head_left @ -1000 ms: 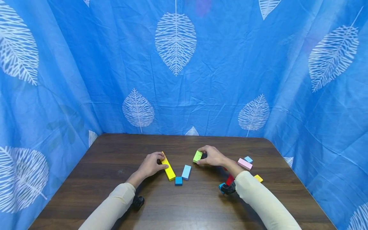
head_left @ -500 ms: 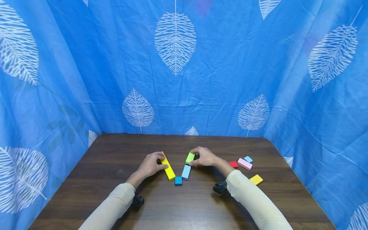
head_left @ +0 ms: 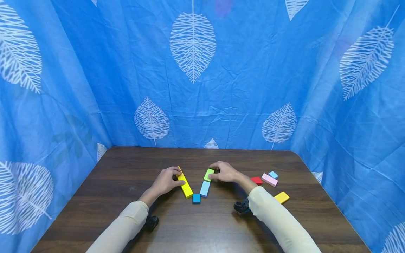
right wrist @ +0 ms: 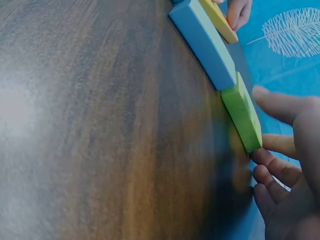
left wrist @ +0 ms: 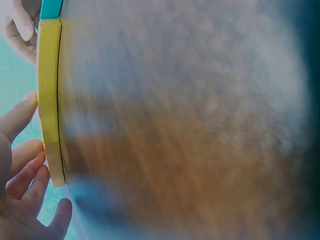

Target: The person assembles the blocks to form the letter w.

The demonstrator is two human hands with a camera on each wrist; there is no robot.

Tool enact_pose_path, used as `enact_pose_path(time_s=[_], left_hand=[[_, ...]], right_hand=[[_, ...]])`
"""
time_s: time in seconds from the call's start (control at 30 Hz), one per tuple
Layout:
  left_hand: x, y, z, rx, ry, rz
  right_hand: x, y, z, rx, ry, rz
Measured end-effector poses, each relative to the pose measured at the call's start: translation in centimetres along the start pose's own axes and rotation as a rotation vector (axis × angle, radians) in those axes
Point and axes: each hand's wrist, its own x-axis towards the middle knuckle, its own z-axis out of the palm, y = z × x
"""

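The left hand holds the far end of a yellow bar between thumb and fingers, while the right hand pinches a green block flat on the table. Nearer the person than that right-hand grip, a pale blue block meets the green one's end, with a small blue block just beyond, beside the bar's near end. Right of the right hand lie a red block and a pink block.

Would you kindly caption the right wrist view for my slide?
Right hand touching green rectangular block beside light blue rectangular block.
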Motion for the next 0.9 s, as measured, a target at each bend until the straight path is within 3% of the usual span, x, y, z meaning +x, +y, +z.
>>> enact_pose_path(time_s=[0.13,0.47,0.9], left_hand=[[0.05,0.05,0.02,-0.005,0.000,-0.004],[0.03,0.14,-0.03,-0.003,-0.004,-0.016],[-0.11,0.21,0.02,-0.004,0.001,-0.006]], right_hand=[[0.14,0.22,0.14,-0.027,0.023,-0.029],[0.13,0.21,-0.04,0.008,-0.041,-0.008],[0.02,0.24,-0.03,0.001,-0.061,-0.047]])
